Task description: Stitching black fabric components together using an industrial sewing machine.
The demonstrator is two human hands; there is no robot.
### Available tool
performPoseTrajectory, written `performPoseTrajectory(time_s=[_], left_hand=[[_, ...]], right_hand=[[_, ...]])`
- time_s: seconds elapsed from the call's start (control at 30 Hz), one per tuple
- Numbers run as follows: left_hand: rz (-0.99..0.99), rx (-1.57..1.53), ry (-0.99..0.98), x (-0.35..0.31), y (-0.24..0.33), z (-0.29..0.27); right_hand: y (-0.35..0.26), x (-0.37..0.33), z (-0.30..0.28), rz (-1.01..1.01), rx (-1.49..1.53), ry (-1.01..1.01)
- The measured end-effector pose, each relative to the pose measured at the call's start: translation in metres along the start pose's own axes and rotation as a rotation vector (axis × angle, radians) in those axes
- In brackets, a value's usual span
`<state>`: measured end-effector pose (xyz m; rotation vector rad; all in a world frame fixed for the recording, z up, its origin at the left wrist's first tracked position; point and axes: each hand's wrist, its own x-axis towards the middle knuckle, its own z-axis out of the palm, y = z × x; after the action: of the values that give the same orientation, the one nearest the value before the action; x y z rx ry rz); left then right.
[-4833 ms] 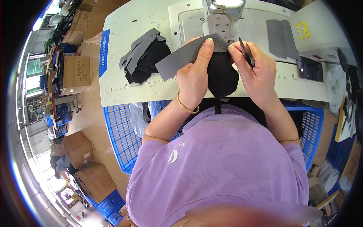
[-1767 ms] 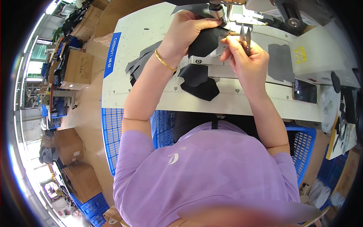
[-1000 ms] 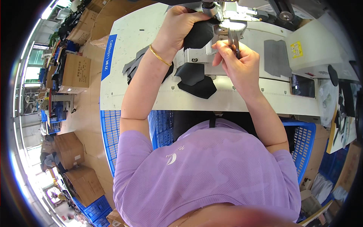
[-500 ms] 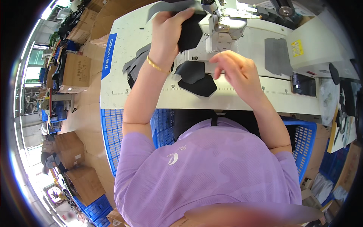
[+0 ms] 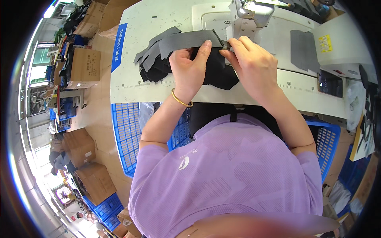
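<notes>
My left hand is closed on a grey fabric piece, its thumb lying on top near the right end. Black fabric hangs under that piece. At the same end, my right hand is closed in a pinch. Something small and dark shows at its fingertips, too small to name. Below and between the hands, black fabric pieces lie on the white sewing table. A fanned pile of grey and black fabric pieces rests left of my left hand. The sewing machine head stands just beyond my right hand.
A grey fabric panel lies right of the machine, beside a pale machine housing. Under the table's front edge stand a blue basket at left and another blue basket at right. Cardboard boxes stand on the floor at left.
My left hand has come down and nearer from beside the machine, bringing the grey piece over the table. My right hand has moved up to its end and closed in a pinch.
</notes>
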<state>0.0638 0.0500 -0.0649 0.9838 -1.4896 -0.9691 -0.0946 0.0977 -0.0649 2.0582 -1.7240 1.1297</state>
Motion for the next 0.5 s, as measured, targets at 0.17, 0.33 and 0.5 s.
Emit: performPoseTrajectory(time_s=[0.17, 0.33, 0.5], left_hand=[[-0.090, 0.230, 0.084, 0.030, -0.019, -0.030], [-0.303, 0.177, -0.104, 0.052, -0.036, -0.074], [-0.146, 0.614, 0.128, 0.045, -0.047, -0.086]], right_hand=[[0.007, -0.006, 0.005, 0.054, -0.029, -0.024], [0.017, -0.025, 0.001, 0.202, 0.261, -0.184], [0.019, -0.027, 0.025, 0.247, 0.410, -0.292]])
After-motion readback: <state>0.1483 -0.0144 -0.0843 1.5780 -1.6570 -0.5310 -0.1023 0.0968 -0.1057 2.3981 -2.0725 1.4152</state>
